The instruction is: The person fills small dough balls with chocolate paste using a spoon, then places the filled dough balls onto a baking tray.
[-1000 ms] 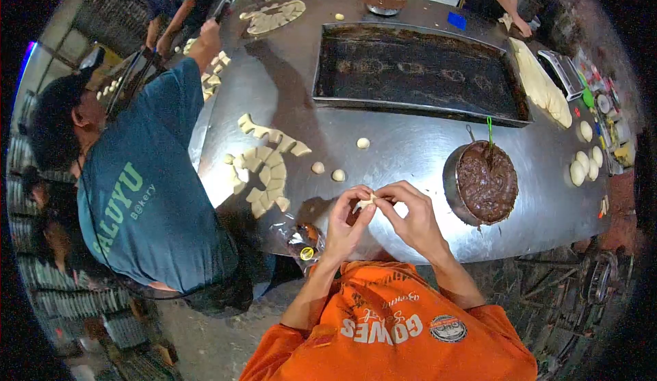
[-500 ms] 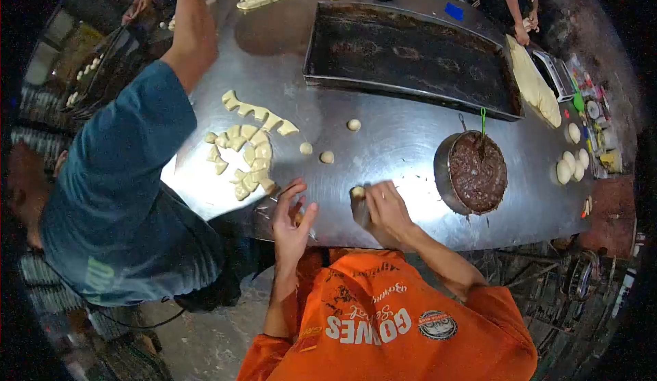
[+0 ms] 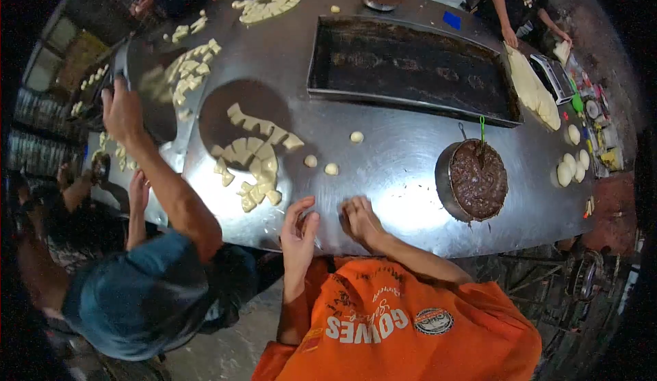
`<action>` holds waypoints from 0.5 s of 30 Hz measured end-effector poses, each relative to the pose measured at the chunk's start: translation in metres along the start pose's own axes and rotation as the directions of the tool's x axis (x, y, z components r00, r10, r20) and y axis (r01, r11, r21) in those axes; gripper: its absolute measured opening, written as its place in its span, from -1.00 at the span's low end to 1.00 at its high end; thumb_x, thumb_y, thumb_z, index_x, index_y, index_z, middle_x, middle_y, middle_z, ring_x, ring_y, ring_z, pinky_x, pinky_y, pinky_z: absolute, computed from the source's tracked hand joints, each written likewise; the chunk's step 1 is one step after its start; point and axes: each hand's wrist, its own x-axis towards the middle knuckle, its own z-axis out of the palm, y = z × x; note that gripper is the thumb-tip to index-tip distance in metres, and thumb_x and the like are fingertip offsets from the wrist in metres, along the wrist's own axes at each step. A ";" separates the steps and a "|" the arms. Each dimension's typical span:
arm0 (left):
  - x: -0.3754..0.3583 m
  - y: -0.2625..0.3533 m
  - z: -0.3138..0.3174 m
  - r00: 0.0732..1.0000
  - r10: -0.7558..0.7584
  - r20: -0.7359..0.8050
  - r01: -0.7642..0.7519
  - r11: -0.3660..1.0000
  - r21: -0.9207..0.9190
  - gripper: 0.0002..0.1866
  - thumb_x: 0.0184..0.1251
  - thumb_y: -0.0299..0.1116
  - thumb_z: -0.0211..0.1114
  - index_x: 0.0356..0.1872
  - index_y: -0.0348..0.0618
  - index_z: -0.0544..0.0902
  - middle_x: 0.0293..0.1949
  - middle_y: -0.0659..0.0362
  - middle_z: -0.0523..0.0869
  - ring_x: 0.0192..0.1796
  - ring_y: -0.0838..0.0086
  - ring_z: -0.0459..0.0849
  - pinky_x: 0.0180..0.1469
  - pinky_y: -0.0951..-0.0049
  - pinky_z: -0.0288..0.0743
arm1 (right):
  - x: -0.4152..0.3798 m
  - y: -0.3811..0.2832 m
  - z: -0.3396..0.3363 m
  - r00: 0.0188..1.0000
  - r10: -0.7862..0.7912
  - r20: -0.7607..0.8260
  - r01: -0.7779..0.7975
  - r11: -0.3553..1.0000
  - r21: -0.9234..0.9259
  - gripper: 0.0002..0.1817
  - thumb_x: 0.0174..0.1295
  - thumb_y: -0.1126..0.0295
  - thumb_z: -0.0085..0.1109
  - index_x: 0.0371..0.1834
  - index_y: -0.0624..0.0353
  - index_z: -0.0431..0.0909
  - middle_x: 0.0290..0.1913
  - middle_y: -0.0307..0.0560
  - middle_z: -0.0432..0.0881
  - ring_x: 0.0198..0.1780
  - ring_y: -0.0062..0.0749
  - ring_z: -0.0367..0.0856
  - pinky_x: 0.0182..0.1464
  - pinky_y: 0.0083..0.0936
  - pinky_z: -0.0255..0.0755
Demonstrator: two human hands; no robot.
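My right hand (image 3: 361, 222) is cupped low over the metal table, its fingers curled and slightly blurred. The dough ball seen at these fingertips a moment earlier is now hidden beneath them. Just to the left, my left hand (image 3: 300, 234) is raised with fingers bent and thumb apart, and I see nothing held in it. Ahead of both hands lie small round dough balls (image 3: 332, 169). Cut pieces of pale dough (image 3: 262, 172) lie in a curved cluster to the left, near a notched dough strip (image 3: 263, 126).
A round pan of brown filling (image 3: 479, 179) with a green-handled utensil stands right. A large dark baking tray (image 3: 410, 105) lies behind. A co-worker in a teal shirt (image 3: 137, 292) reaches across at left. Another person handles a dough sheet (image 3: 534, 90) at far right.
My right hand has shifted left and covers the dough ball that showed at its fingertips. The co-worker at left has lowered and swung an arm leftward. The view has shifted slightly.
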 end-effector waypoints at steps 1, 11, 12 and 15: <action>0.000 0.003 0.000 0.999 -0.032 0.006 0.032 0.999 -0.037 -0.72 0.43 -0.49 0.26 0.12 -0.26 0.57 0.21 0.14 0.58 0.21 0.49 0.53 0.25 0.50 0.39 | -0.015 0.021 0.018 0.998 -0.055 -0.044 0.057 0.997 0.059 -0.73 0.23 0.65 -0.01 0.00 0.32 0.46 -0.02 0.11 0.47 0.02 0.00 0.37 0.12 -0.18 0.34; 0.034 -0.009 0.017 0.983 0.097 0.155 -0.122 0.980 0.160 -0.74 0.44 -0.45 0.25 0.09 -0.26 0.59 0.11 0.14 0.64 0.19 0.42 0.57 0.23 0.40 0.43 | -0.013 0.033 0.005 0.997 -0.071 0.010 0.072 0.995 -0.076 -0.68 0.53 0.27 -0.17 0.11 0.26 0.45 0.10 0.23 0.40 0.17 0.12 0.40 0.21 -0.17 0.35; 0.042 -0.014 0.021 0.979 0.102 0.177 -0.134 0.974 0.183 -0.75 0.42 -0.43 0.28 0.05 -0.27 0.61 0.10 0.11 0.64 0.18 0.38 0.59 0.22 0.36 0.47 | -0.018 0.044 0.004 0.998 0.016 0.064 -0.025 0.990 0.139 -0.65 0.56 0.23 -0.21 0.10 0.27 0.45 0.10 0.24 0.40 0.16 0.11 0.41 0.20 -0.17 0.34; 0.080 -0.015 0.040 0.940 0.133 0.315 -0.246 0.904 0.351 -0.73 0.38 -0.44 0.30 0.06 -0.25 0.61 0.13 0.04 0.63 0.20 0.21 0.59 0.27 0.26 0.43 | 0.020 0.040 -0.024 0.957 -0.086 -0.278 0.073 0.996 -0.059 -0.81 0.19 0.61 0.10 -0.13 0.35 0.42 -0.13 0.20 0.46 -0.08 0.10 0.39 -0.04 -0.12 0.35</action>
